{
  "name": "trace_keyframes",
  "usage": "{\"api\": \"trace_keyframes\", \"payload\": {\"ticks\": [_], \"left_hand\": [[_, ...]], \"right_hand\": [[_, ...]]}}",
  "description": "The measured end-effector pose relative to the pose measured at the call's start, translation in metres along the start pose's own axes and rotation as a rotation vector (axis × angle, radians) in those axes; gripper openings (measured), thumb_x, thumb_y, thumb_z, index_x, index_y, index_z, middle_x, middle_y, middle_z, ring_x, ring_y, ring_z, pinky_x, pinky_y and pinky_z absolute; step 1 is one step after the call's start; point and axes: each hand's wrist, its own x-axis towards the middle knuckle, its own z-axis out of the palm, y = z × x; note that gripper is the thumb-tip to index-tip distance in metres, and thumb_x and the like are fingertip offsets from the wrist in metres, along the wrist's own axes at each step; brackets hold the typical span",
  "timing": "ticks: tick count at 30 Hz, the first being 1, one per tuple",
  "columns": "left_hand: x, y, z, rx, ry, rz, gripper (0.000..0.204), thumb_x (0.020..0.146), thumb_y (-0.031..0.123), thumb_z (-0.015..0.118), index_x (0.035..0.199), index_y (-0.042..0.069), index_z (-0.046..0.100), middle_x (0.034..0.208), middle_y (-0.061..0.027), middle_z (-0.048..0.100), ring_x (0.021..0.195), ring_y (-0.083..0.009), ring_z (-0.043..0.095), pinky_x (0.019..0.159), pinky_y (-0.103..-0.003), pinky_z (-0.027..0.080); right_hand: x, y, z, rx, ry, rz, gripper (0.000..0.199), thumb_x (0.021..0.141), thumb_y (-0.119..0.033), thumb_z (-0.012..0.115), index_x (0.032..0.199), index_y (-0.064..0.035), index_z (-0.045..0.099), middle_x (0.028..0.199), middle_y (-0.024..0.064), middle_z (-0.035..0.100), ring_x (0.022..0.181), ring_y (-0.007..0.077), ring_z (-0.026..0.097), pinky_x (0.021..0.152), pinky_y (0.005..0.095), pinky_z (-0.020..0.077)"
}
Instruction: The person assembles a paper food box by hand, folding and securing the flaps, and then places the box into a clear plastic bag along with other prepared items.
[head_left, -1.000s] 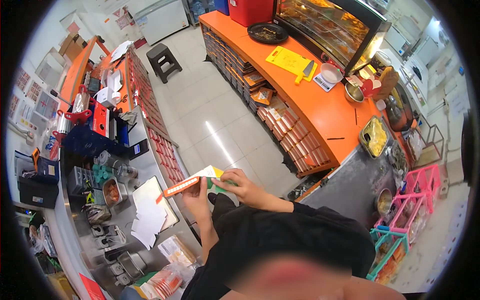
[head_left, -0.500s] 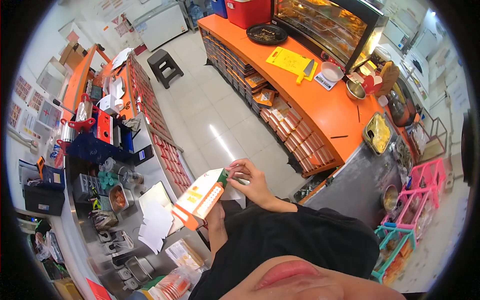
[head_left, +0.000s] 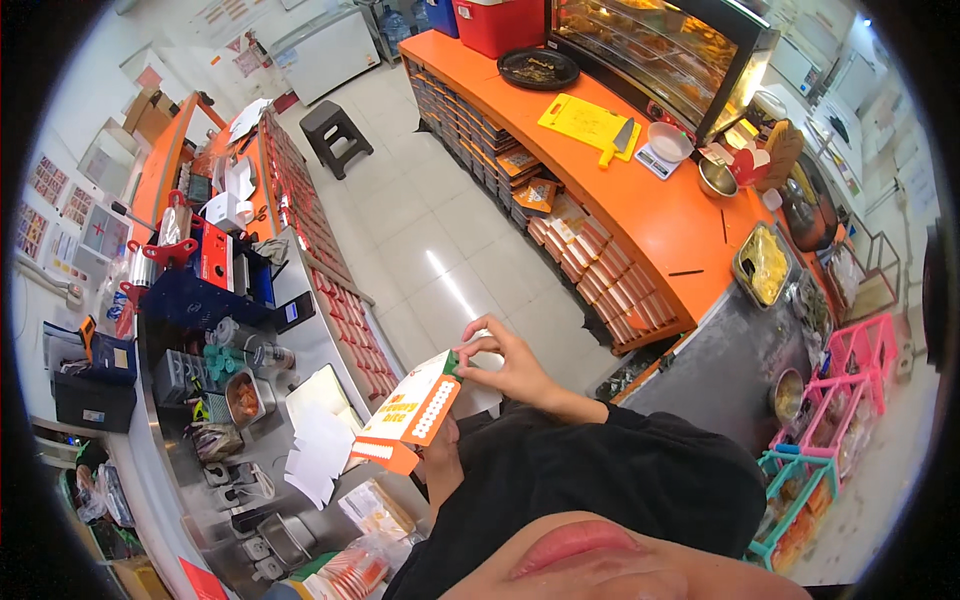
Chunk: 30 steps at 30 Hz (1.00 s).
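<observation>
Holding carton [head_left: 415, 402]; orange counter [head_left: 680, 232]; tiles [head_left: 405, 225]

The box [head_left: 405, 402] is smooth paperboard, with a slight sheen. The left worktop [head_left: 310, 352] looks like steel, softly reflective; the sheets [head_left: 320, 455] on it are matt paper. The floor [head_left: 400, 240] is glossy tile — a streak of light mirrors in it. The stool [head_left: 334, 132] is matt plastic, the baskets [head_left: 826, 408] plastic too, the bowl [head_left: 718, 178] shiny metal. The orange counter [head_left: 625, 215] looks smooth — faintly glossy — and the shirt [head_left: 620, 480] is matt cloth.
</observation>
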Motion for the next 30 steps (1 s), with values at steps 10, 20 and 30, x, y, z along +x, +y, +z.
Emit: {"api": "trace_keyframes", "payload": {"ticks": [10, 20, 30], "left_hand": [[0.0, -0.003, -0.014, -0.056, -0.103, 0.007, 0.039, 0.088, 0.016, 0.074, 0.121, -0.001, 0.062, 0.123, -0.0127, 0.065, 0.112, -0.0255, 0.064, 0.097, -0.04, 0.057], [-0.024, 0.026, 0.067, 0.128, -0.094, 0.071, 0.032, 0.088, 0.001, 0.071, 0.118, -0.002, 0.062, 0.115, -0.0124, 0.067, 0.098, -0.0224, 0.068, 0.086, -0.033, 0.057], [-0.029, -0.012, 0.024, 1.115, -0.178, 0.733, 0.045, 0.088, 0.015, 0.075, 0.125, -0.002, 0.056, 0.119, -0.016, 0.06, 0.106, -0.0262, 0.059, 0.09, -0.039, 0.048]], "right_hand": [[0.003, 0.0, 0.002, 0.219, -0.113, 0.162, 0.012, 0.087, -0.003, 0.073, 0.097, -0.0009, 0.067, 0.101, 0.0072, 0.068, 0.108, 0.0194, 0.064, 0.097, 0.0362, 0.0532], [-0.001, 0.039, 0.018, -0.039, 0.089, -0.065, 0.007, 0.09, -0.007, 0.07, 0.096, -0.0018, 0.068, 0.106, 0.0057, 0.056, 0.106, 0.0203, 0.057, 0.098, 0.0349, 0.0458], [0.011, -0.045, 0.022, -0.749, -0.082, -0.619, 0.077, 0.072, -0.028, 0.079, 0.143, -0.0128, 0.051, 0.138, 0.0133, 0.049, 0.126, 0.0326, 0.049, 0.105, 0.051, 0.0343]]}}
